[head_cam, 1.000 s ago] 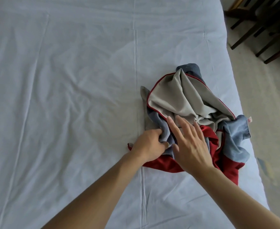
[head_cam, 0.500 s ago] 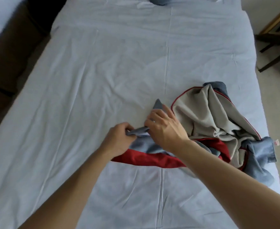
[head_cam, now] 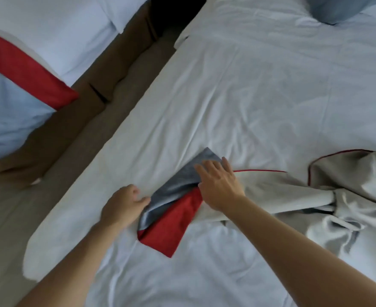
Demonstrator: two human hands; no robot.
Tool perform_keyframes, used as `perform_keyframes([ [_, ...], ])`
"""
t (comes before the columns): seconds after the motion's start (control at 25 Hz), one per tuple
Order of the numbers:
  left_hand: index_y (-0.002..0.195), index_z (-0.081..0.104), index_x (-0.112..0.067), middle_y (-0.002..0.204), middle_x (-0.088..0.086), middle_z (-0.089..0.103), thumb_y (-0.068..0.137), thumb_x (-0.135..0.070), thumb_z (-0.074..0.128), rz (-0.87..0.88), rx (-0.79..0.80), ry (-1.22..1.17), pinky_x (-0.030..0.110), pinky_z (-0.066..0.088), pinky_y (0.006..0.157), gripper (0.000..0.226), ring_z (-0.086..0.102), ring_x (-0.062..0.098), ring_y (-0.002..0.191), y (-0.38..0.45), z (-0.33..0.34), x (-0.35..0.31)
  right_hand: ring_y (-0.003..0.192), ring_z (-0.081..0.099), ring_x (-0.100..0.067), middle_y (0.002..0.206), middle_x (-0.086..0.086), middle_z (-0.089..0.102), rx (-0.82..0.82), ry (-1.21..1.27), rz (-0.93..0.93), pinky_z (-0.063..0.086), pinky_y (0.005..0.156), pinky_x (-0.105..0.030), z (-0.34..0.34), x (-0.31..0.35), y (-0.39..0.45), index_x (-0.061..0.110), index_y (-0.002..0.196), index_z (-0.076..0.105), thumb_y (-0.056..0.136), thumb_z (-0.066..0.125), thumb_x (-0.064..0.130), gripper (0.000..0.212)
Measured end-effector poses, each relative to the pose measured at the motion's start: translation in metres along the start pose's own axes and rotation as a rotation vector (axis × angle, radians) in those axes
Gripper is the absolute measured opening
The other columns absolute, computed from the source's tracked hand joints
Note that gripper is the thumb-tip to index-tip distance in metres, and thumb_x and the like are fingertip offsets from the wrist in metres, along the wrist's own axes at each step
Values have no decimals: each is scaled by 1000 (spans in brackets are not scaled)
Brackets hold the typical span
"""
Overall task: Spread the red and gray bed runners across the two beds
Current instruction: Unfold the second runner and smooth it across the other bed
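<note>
Here the left hand (head_cam: 125,206) pinches the runner's (head_cam: 171,209) pointed, smooth end; right hand (head_cam: 220,185) presses flat.

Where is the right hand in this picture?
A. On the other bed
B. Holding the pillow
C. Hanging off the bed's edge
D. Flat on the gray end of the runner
D: the right hand lies with straight fingers on the gray part of the runner, near its red strip, on the bed.
</note>
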State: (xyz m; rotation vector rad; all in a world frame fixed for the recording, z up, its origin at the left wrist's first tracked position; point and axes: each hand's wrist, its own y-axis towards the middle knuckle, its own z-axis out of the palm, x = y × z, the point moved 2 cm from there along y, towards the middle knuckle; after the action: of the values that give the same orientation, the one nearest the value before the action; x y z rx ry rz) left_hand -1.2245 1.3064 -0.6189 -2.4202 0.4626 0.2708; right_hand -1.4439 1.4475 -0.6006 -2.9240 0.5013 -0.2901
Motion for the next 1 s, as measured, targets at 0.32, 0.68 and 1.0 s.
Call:
perform_keyframes([
  [0.32, 122, 53, -17, 115, 4, 58, 89, -38, 60, 219, -61, -34, 39, 52, 82, 40, 60, 26, 105, 39, 47, -64, 136, 37, -28, 153, -6, 33, 159, -169, 38, 28, 114, -43, 29, 10, 75, 24, 150, 29, 91, 56, 18, 65],
  [0.68, 98, 57, -12, 100, 16, 67, 91, -18, 56, 265, -58, -68, 41, 45, 77, 10, 62, 39, 97, 91, -7, 7, 87, 63, -31, 79, -5, 66, -87, -187, -235, 34, 112, -52, 24, 44, 157, 15, 85, 69, 83, 67, 10, 6],
  [1.0, 116, 54, -19, 114, 6, 58, 89, -38, 59, -74, -277, -147, 43, 48, 82, 33, 58, 30, 106, 141, -72, 93, 129, 45, -28, 135, -7, 52, 77, -93, -133, 19, 118, -49, 29, 121, 204, 19, 131, 51, 87, 55, 25, 45],
])
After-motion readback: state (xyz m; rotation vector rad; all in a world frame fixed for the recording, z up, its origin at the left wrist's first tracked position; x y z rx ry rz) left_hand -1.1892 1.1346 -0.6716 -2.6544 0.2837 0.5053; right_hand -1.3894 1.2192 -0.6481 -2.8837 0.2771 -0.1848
